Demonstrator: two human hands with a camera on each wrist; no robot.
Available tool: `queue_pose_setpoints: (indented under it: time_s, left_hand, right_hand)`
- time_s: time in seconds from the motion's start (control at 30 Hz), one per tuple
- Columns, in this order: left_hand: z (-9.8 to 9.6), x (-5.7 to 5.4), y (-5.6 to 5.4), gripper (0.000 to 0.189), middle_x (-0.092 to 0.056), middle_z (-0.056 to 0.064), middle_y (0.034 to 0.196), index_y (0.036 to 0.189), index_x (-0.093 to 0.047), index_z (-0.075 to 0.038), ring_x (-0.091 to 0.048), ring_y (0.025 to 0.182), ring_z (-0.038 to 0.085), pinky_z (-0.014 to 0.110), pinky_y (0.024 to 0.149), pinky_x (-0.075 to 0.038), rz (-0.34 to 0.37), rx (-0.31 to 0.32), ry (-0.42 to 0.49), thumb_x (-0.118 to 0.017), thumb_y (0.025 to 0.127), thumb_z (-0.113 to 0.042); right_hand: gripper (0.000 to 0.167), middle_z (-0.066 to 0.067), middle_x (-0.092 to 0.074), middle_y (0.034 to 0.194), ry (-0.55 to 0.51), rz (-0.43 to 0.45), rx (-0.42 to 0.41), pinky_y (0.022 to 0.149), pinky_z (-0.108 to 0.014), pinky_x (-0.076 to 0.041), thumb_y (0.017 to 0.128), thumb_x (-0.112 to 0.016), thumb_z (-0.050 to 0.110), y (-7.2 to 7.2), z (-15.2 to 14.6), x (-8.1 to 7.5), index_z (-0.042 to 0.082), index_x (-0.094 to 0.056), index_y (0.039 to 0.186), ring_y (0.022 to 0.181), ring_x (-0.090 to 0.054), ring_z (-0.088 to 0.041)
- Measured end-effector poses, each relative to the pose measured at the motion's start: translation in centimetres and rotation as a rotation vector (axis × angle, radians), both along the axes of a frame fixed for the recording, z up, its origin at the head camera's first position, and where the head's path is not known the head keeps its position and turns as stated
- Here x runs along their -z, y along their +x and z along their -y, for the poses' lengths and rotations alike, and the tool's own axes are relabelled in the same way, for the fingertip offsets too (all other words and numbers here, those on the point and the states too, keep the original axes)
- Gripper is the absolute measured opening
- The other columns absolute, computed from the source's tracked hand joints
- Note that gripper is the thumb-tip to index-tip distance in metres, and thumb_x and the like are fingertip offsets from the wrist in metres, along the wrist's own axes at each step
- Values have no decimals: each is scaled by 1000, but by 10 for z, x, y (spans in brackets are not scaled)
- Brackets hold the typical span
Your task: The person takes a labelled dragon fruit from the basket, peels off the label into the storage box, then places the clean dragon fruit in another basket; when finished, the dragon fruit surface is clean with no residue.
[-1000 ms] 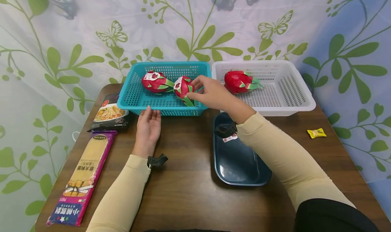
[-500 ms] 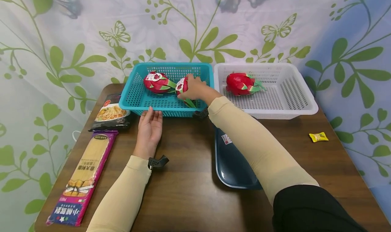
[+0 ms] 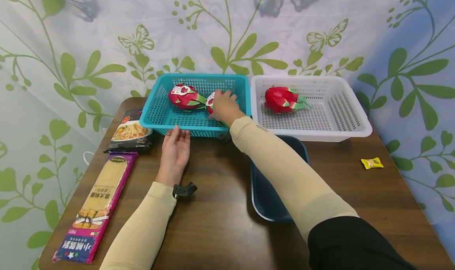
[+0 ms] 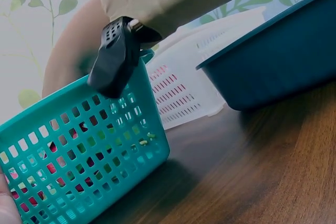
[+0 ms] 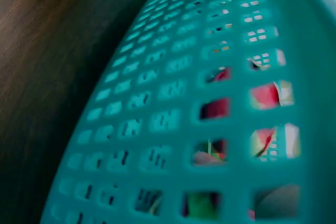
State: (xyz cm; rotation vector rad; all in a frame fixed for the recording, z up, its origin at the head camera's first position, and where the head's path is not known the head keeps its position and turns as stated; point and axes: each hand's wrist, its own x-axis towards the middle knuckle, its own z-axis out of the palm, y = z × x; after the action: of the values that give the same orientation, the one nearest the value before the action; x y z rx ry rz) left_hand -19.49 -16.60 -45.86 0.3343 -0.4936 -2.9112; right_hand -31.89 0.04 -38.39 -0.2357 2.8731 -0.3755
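Observation:
Inside the teal basket lie two red dragon fruits with white stickers and green-tipped scales. My right hand reaches over the rim and grips the right-hand dragon fruit, covering most of it. The other dragon fruit lies to its left. Palm turned up, my left hand touches the basket's front wall near its left end, its fingers fairly straight. In the left wrist view only a bit of that hand shows at the lower left edge. Through the basket's holes in the right wrist view, bits of red fruit appear.
A white basket to the right holds a third dragon fruit. In front stands a dark blue tub, partly under my right forearm. A black noodle packet and a long pasta packet lie left, a yellow wrapped sweet right.
My right hand has moved left and down onto the right-hand dragon fruit and closed round it. My left hand stays at the basket's front. The head view has shifted slightly.

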Motion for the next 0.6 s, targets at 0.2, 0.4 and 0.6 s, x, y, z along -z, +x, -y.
queue_pose_setpoints:
  time_s: [0.2,0.4,0.6]
  left_hand:
    - [1,0,0,11,-57,12,103,106,-52,-5,-59,92,22,33,93,-56,-2,-3,-15,-63,105,-6]
    - [1,0,0,20,-56,13,104,107,-51,-5,-59,93,23,33,93,-56,-6,2,9,-70,101,-5]
    - [0,0,-1,17,-56,13,102,107,-51,-5,-59,92,23,33,91,-57,-4,-3,10,-67,103,-5]
  right_hand:
    - [110,-31,-22,161,6,-51,43,94,-51,-56,91,-82,48,1,3,5,5,-14,166,138,-39,-51]
    - [107,-29,-35,154,-157,-39,98,98,-51,-54,89,-87,37,-8,-6,7,4,-19,166,125,-54,-46]
    - [106,-20,-42,148,-383,-58,105,94,-46,-56,85,-91,35,-10,-20,3,11,-25,165,128,-49,-36]
